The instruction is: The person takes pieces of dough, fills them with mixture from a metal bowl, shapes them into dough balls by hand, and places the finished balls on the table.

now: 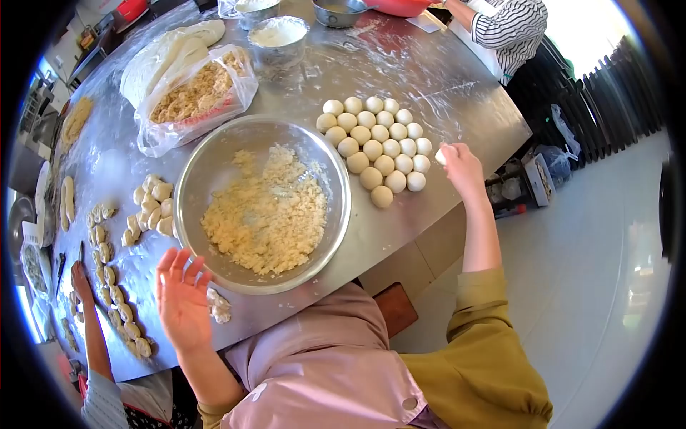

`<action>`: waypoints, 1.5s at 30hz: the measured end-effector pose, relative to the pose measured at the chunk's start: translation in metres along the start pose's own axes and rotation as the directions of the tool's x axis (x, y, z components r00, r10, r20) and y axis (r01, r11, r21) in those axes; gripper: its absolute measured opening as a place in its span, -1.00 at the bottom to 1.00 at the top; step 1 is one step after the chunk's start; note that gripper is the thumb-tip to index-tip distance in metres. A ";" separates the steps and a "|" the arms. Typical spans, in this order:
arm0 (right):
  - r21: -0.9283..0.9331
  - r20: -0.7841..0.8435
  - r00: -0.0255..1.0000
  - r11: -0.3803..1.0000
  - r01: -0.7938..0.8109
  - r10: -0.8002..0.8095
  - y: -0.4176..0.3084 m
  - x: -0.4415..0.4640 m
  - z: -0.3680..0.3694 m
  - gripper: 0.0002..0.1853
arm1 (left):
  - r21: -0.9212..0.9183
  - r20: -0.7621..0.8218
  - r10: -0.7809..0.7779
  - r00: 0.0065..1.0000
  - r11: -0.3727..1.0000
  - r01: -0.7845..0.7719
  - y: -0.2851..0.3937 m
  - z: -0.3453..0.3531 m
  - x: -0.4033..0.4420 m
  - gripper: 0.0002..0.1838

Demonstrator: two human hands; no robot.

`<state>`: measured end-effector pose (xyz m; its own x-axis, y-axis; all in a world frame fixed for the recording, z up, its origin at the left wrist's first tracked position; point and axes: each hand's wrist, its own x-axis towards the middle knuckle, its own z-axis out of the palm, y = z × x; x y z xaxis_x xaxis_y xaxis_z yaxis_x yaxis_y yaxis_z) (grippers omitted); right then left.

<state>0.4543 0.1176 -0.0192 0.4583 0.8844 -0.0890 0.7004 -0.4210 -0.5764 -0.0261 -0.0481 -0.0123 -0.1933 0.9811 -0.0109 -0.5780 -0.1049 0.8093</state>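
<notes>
My right hand (463,169) is closed on a pale dough ball (440,156), just right of a cluster of round dough balls (384,165) on the metal table. My left hand (184,300) is raised with its fingers apart and nothing in it, beside the lower left rim of a large steel bowl (341,232). In the bowl lies a crumbly yellowish filling (268,222). A small scrap of dough (219,306) sits right of my left hand. Several unshaped dough pieces (151,206) are piled left of the bowl.
A plastic bag of brown crumbly filling (196,93) and bowls of white flour (279,32) stand behind the steel bowl. Rows of dough pieces (107,268) lie at the left, near a co-worker's hand (81,282). Another person in a striped sleeve (509,32) stands at the far right.
</notes>
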 end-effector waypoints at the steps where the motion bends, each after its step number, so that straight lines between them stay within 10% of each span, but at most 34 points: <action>1: -0.104 -0.002 1.000 0.995 -0.004 0.004 0.005 0.005 0.004 -0.44 | 0.019 -0.022 0.013 1.000 1.000 -0.012 0.005 -0.003 -0.002 -0.52; 7: -0.400 0.042 0.990 0.911 -0.104 0.132 0.001 0.020 0.026 -0.32 | 0.070 -0.100 -0.028 0.995 0.997 0.035 0.015 -0.010 -0.011 -0.57; 13: -0.056 0.283 0.917 0.960 -0.275 0.280 -0.014 0.017 0.015 -0.20 | 0.042 -0.136 -0.071 0.988 0.996 0.077 0.018 -0.019 -0.015 -0.56; 17: -0.359 -0.184 0.955 0.920 0.157 -0.235 0.030 0.034 0.009 -0.32 | 0.036 -0.237 0.004 0.972 0.999 0.005 0.024 -0.063 -0.014 -0.54; 19: 0.449 -0.170 0.985 0.888 0.094 -0.018 0.017 0.023 0.024 -0.40 | 0.307 -0.494 0.149 0.856 0.952 0.011 0.021 -0.081 0.003 -0.53; 23: 0.586 -0.053 0.910 0.725 0.362 -0.411 -0.089 -0.099 0.074 -0.30 | 0.868 -0.485 0.679 0.551 0.452 0.208 -0.023 -0.190 0.038 -0.50; 24: 0.621 -0.027 0.862 0.668 0.411 -0.506 -0.102 -0.121 0.087 -0.28 | 0.874 -0.426 0.674 0.604 0.133 0.467 -0.018 -0.194 0.039 -0.42; 30: 0.552 0.125 0.593 0.553 0.624 -0.795 -0.144 -0.184 0.129 -0.59 | 0.970 -0.053 0.732 0.679 -0.123 0.208 -0.001 -0.198 0.085 -0.31; 41: 0.365 0.206 0.597 0.627 0.689 -0.776 -0.149 -0.189 0.134 -0.75 | 0.973 -0.181 0.638 0.748 0.229 0.040 0.011 -0.182 0.051 -0.77; 45: 0.349 0.242 0.581 0.628 0.695 -0.777 -0.153 -0.194 0.133 -0.76 | 0.992 0.042 0.485 0.874 0.081 -0.093 0.002 -0.161 -0.020 -0.75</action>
<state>0.1850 0.0375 -0.0218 -0.4103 0.8898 0.1998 0.5674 0.4206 -0.7079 -0.1504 -0.0940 -0.1051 -0.4156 0.8132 0.4074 0.7582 0.0623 0.6491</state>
